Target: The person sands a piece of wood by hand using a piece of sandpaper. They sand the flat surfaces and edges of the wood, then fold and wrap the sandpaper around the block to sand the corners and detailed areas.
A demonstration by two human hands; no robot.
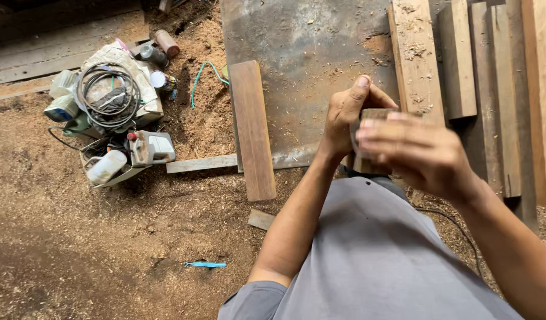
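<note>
Both hands' fingers (373, 127) clasp a small wooden block (372, 115) held between them.

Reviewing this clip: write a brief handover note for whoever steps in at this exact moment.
Left hand: grips the small wooden block from the left, thumb up.
Right hand: fingers laid across the block's front; motion-blurred.
Block is held above the lap, over the metal sheet.
Nearby: dark plank on the sawdust floor, stacked boards to the right, tool pile to the left.
Done or left: cannot tell.
</note>
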